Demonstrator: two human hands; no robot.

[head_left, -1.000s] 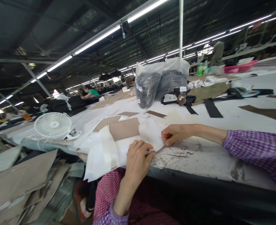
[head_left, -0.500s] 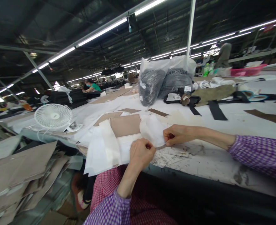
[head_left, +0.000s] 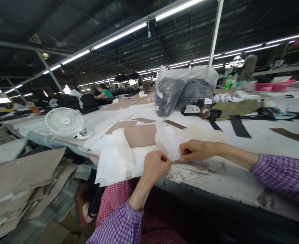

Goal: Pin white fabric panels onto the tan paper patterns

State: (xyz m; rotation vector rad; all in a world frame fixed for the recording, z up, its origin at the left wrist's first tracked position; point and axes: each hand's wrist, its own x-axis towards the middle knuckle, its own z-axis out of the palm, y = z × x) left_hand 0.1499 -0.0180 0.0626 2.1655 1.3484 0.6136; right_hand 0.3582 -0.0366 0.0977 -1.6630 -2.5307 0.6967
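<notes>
A sewn fabric piece (head_left: 116,162), white lining with a taupe pocket-like panel (head_left: 140,135), lies at the front edge of the table, its left part hanging over my lap. My left hand (head_left: 156,166) pinches the lower right edge of this piece, thumb and fingertips together. Just to the right, my right hand (head_left: 196,150) has thumb and forefinger closed on the same edge. A short taupe strip of that edge shows between the two hands. What lies under the fingertips is hidden.
A white fan (head_left: 64,121) stands left of the work. Stacked taupe panels (head_left: 24,169) lie lower left. Beyond the hands are plastic bags of dark goods (head_left: 172,91), a brown strip (head_left: 175,124), black scraps (head_left: 240,126), a tape roll (head_left: 285,116) and a pink basket (head_left: 273,86). A co-worker (head_left: 105,92) sits far back.
The camera view has shifted slightly, so the scene sits a little further right and lower. Both hands keep their pinch on the fabric edge, with hardly any movement.
</notes>
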